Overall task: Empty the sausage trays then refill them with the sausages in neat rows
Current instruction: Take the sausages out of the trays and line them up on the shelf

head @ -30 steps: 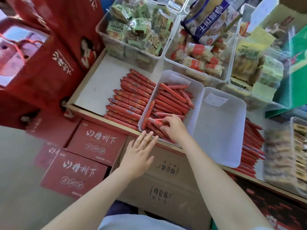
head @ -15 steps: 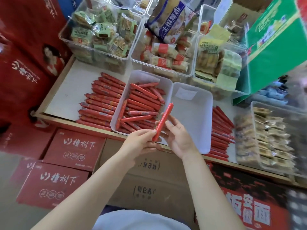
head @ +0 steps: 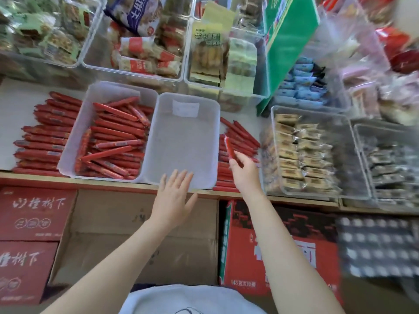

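Two translucent trays stand side by side at the shelf's front edge. The left tray [head: 70, 141] holds a loose jumble of red sausages [head: 113, 141]. The right tray [head: 181, 141] has nothing in it but a paper label. Rows of sausages lie on the shelf left of the trays [head: 43, 141] and in a pile to the right [head: 240, 141]. My right hand [head: 243, 172] holds one red sausage [head: 229, 147] over that right pile. My left hand [head: 174, 191] is open, fingers spread over the front rim of the right tray.
Clear bins of packaged snacks [head: 140, 53] line the back of the shelf, and more bins [head: 303, 152] stand to the right. A green carton [head: 288, 46] leans behind the trays. Red boxes [head: 34, 214] and a brown carton [head: 136, 234] sit below the shelf edge.
My right hand has carried a sausage from the left tray, past both hands, over to the right pile. My left hand let go and spread open at the empty tray. The view shifted right.
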### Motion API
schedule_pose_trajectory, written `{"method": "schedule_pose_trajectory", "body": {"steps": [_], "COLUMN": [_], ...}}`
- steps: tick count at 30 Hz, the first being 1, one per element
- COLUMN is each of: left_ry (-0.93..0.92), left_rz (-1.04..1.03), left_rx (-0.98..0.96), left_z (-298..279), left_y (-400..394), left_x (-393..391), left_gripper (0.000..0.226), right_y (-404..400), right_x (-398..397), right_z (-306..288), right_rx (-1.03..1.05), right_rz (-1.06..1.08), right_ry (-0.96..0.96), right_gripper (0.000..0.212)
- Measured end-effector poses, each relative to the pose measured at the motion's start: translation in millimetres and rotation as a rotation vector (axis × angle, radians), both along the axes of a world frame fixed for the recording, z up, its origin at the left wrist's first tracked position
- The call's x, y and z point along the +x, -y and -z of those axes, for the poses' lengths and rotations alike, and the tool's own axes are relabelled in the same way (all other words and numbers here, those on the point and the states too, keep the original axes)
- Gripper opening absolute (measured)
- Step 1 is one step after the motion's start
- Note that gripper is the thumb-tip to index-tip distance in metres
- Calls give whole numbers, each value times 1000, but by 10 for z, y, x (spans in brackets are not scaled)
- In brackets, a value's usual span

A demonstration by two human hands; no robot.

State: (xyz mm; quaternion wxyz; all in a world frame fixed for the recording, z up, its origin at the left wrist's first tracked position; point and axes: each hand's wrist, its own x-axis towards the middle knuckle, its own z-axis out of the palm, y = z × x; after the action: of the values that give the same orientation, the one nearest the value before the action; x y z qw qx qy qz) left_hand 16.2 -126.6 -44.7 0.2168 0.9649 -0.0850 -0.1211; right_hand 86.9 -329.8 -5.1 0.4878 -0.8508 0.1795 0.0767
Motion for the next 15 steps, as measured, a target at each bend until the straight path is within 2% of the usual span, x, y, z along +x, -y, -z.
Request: {"method": "schedule_pose_trajectory", "body": {"steps": [3, 6, 8, 11, 15], "left_ry": [30, 88, 94, 80, 85], "left_rz": [121, 139, 144, 144, 150], "left_rx": [190, 242, 251, 249, 264], "left_z": [194, 235, 245, 245, 268], "left_y": [65, 71, 62, 76, 72], "left_x": [-109, -117, -112, -109, -103], "left_gripper": [74, 71, 71, 69, 69], "right_y": [361, 478, 459, 432, 430], "right_x": [174, 301, 334, 315, 280], "right_z": [147, 413, 568, 700, 728], "right_rx": [-342, -627, -744, -792, -696], "right_rz": [-141, -298, -371, -398, -363], "right_ry": [14, 95, 117, 137, 133], "right_gripper": [35, 34, 33, 29, 29]}}
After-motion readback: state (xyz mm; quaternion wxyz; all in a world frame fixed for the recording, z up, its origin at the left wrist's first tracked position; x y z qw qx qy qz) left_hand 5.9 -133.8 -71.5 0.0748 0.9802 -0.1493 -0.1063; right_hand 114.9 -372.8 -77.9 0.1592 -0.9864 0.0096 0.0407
